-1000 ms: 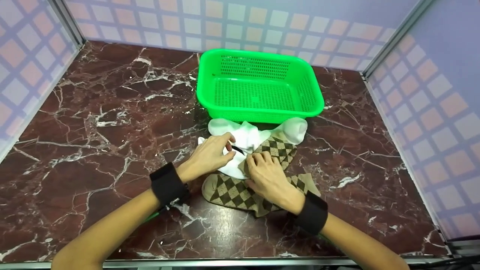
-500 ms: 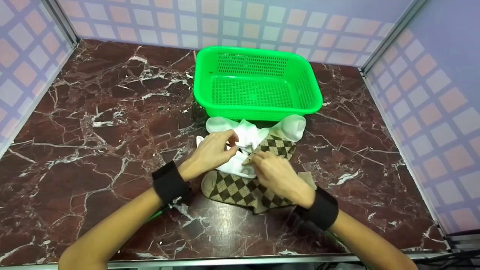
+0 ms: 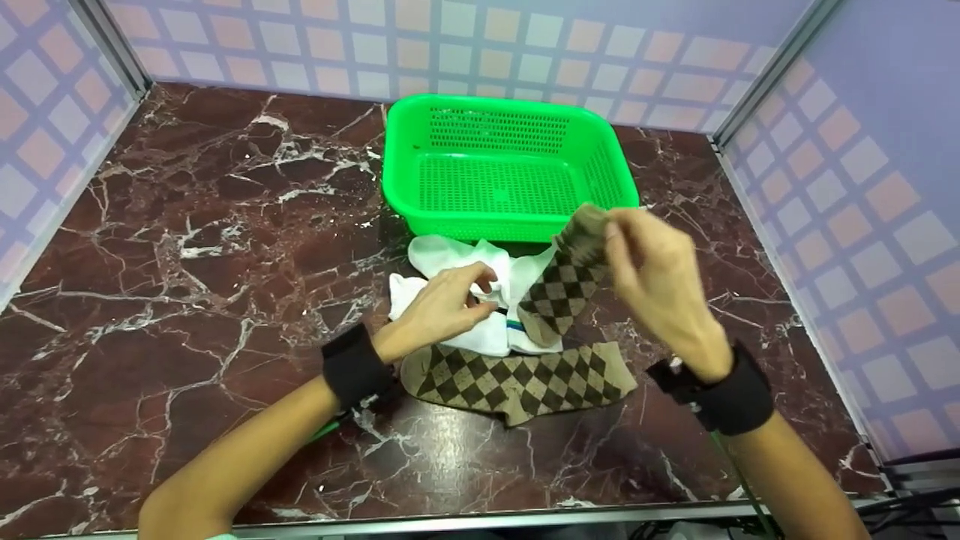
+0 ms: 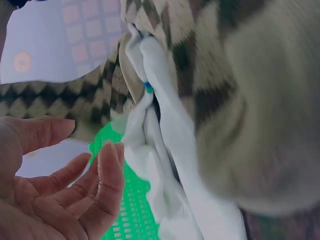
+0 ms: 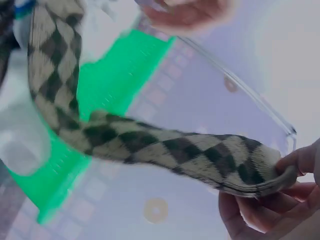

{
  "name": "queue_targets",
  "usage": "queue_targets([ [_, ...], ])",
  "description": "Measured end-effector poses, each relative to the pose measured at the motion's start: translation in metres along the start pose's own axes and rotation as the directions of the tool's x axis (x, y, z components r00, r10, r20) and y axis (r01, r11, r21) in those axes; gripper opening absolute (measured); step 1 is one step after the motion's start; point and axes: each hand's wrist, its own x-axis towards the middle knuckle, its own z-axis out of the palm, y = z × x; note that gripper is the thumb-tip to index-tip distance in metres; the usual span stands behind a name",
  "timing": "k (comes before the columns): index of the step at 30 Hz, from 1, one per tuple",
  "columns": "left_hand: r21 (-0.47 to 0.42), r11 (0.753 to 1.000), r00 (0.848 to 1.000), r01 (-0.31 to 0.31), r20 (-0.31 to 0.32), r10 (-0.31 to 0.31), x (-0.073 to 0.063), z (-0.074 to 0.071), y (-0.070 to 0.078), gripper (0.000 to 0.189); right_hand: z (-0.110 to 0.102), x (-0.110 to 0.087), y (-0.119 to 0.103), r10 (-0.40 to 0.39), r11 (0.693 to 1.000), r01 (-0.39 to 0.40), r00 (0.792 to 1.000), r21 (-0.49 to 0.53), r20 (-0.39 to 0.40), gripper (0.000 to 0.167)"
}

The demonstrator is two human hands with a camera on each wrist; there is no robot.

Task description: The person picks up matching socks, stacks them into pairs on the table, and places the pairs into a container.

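My right hand (image 3: 660, 270) pinches one end of a brown argyle sock (image 3: 566, 289) and holds that end up in front of the basket; the other end hangs down over the white socks. In the right wrist view, fingers and thumb close on the end of the sock (image 5: 180, 152). My left hand (image 3: 446, 304) hovers over the white socks (image 3: 480, 334), fingers loosely bent and nothing between them, as the left wrist view shows of the hand (image 4: 60, 195). A second argyle sock (image 3: 555, 379) lies flat nearest me. Blue and green stripes show on a white cuff.
A green perforated basket (image 3: 495, 229) stands right behind the socks, with nothing in it. Tiled-pattern panels (image 3: 330, 45) wall the marbled tabletop (image 3: 225, 300) at the back and both sides. A metal edge (image 3: 450, 525) runs along the front.
My right hand has moved right and up, lifting the end of the upper argyle sock from the pile and uncovering the striped white cuff. The left hand has shifted slightly right.
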Motion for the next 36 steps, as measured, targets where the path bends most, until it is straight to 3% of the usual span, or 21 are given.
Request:
queue_targets([
  [6, -0.030, 0.998, 0.997, 0.063, 0.035, -0.062, 0.002, 0.010, 0.006, 0.043, -0.015, 0.013, -0.016, 0.002, 1.000, -0.004, 0.991, -0.016, -0.134, 0.008],
  [11, -0.123, 0.975, 0.973, 0.187, 0.161, -0.166, 0.004, 0.016, 0.011, 0.047, -0.018, 0.021, -0.030, -0.023, 0.999, 0.028, 0.973, 0.017, -0.228, 0.007],
  [14, -0.254, 0.931, 0.946, 0.261, 0.262, -0.193, 0.006, 0.019, 0.014, 0.048, -0.021, 0.024, -0.037, -0.032, 0.998, 0.045, 0.958, 0.040, -0.284, 0.007],
  [20, -0.472, 0.804, 0.898, 0.362, 0.408, -0.164, 0.006, 0.027, 0.018, 0.044, -0.025, 0.027, -0.047, -0.031, 0.991, 0.076, 0.929, 0.109, -0.369, 0.013],
  [24, -0.567, 0.728, 0.887, 0.384, 0.446, -0.121, 0.005, 0.038, 0.020, 0.031, -0.025, 0.032, -0.052, -0.038, 0.982, 0.112, 0.907, 0.153, -0.420, 0.013],
  [26, -0.617, 0.688, 0.893, 0.381, 0.438, -0.102, 0.005, 0.043, 0.021, 0.030, -0.026, 0.033, -0.054, -0.048, 0.975, 0.139, 0.895, 0.174, -0.444, 0.017],
  [29, -0.669, 0.666, 0.924, 0.331, 0.373, -0.085, 0.005, 0.047, 0.020, 0.029, -0.031, 0.032, -0.054, -0.051, 0.963, 0.170, 0.878, 0.211, -0.475, 0.023],
  [30, -0.679, 0.668, 0.938, 0.305, 0.337, -0.086, 0.004, 0.045, 0.018, 0.027, -0.032, 0.031, -0.053, -0.045, 0.958, 0.176, 0.873, 0.227, -0.486, 0.026],
  [33, -0.663, 0.722, 0.978, 0.196, 0.187, -0.093, 0.000, 0.037, 0.012, 0.019, -0.038, 0.028, -0.049, -0.016, 0.937, 0.194, 0.853, 0.289, -0.522, 0.030],
  [36, -0.616, 0.781, 0.992, 0.108, 0.020, -0.121, -0.007, 0.024, 0.005, 0.037, -0.043, 0.024, -0.044, -0.001, 0.916, 0.220, 0.836, 0.335, -0.548, 0.037],
])
